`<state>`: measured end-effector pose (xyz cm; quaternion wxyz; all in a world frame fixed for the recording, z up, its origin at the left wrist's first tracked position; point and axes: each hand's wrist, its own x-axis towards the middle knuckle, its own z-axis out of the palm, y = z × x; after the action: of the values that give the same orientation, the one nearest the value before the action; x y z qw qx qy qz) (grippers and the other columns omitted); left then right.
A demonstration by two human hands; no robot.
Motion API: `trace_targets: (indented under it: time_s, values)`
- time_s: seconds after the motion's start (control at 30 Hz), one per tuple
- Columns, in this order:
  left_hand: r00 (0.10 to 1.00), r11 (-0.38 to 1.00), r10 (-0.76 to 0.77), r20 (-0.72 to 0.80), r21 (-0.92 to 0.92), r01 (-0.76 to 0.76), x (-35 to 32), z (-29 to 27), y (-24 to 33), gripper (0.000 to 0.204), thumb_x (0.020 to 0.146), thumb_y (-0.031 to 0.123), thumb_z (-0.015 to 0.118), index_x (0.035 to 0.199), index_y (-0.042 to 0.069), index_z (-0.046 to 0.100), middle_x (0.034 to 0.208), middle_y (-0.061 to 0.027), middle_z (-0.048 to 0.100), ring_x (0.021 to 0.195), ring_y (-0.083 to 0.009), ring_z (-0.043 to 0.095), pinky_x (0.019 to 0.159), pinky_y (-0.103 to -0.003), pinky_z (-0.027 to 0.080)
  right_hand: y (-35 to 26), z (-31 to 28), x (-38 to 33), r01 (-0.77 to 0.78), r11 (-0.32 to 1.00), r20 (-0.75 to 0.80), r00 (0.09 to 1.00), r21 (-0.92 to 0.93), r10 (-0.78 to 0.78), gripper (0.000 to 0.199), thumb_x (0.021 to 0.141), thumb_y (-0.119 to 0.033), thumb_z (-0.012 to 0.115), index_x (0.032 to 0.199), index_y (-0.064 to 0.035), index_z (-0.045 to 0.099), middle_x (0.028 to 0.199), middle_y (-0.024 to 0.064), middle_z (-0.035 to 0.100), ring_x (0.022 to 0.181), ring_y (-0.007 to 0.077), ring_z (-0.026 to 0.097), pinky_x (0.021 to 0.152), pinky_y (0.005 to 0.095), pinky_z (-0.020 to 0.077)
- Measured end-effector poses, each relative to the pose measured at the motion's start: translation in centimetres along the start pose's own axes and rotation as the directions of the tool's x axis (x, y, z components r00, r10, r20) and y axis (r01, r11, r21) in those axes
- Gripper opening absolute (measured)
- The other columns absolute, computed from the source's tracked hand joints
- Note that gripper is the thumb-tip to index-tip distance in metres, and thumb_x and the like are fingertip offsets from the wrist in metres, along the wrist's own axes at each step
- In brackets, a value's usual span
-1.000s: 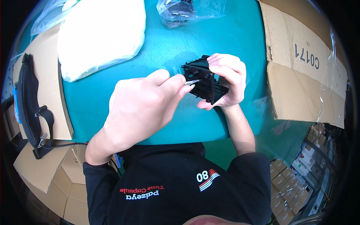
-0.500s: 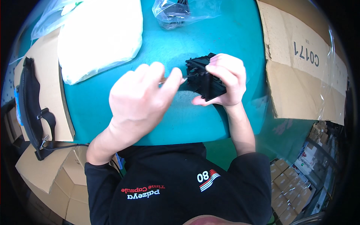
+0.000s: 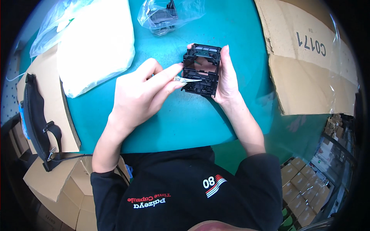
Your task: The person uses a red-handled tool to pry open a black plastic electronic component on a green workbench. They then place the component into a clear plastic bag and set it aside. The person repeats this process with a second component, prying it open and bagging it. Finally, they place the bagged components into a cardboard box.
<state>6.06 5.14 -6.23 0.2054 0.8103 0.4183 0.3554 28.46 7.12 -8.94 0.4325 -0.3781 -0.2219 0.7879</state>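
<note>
A black plastic frame with a rectangular opening in its upper half is held above the table by my right hand. The fingers pass behind it and show through the opening, while the thumb lies along its right edge. My left hand pinches a pair of metal tweezers between thumb and fingers. Their tips point right and lie over the lower half of the frame; whether they grip anything is too small to tell.
Beyond the frame, a clear plastic bag holds more black plastic parts. A large white bag lies to the left, beside cardboard and a black pouch. Cardboard flaps border the green table on the right.
The frame has been turned so that its opening faces up, and moved slightly left. My right hand has shifted its grip to the side and underneath; the tweezers now show more clearly.
</note>
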Motion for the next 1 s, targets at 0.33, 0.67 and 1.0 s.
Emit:
trace_targets:
  time_s: [0.33,0.67,1.0]
  values:
    - [1.0,0.999,-0.007,0.003,0.033,0.007,-0.1,0.3,0.1,0.031,0.085,0.019,0.082,0.115,0.012,0.076,0.075,-0.003,0.055,0.057,-0.017,0.057,0.05,-0.032,0.045,0.3,0.3,0.0,-0.003,0.997,-0.033,0.999,-0.08,0.001,0.097,0.093,-0.083,0.039,0.144,-0.0016,0.053,0.128,0.0158,0.064,0.109,0.0273,0.07,0.088,0.042,0.0641]
    - [1.0,0.997,-0.009,0.005,0.081,0.008,-0.1,0.1,0.4,0.028,0.086,0.025,0.082,0.11,0.013,0.076,0.075,-0.0015,0.055,0.056,-0.0176,0.058,0.049,-0.033,0.045,0.6,0.0,-0.1,0.013,0.988,0.001,1.0,-0.154,-0.013,0.097,0.092,-0.083,0.038,0.146,-0.0029,0.05,0.127,0.0187,0.065,0.112,0.0284,0.069,0.09,0.042,0.0634]
    - [0.998,0.99,0.062,-0.02,0.129,-0.059,-0.1,0.5,0.2,0.026,0.084,0.026,0.082,0.103,0.011,0.073,0.075,-0.0017,0.055,0.056,-0.0176,0.059,0.049,-0.032,0.045,1.5,0.0,-0.2,-0.04,0.99,-0.045,0.998,-0.132,0.034,0.098,0.091,-0.084,0.04,0.144,-0.0022,0.052,0.129,0.023,0.064,0.115,0.0309,0.068,0.094,0.0432,0.0624]
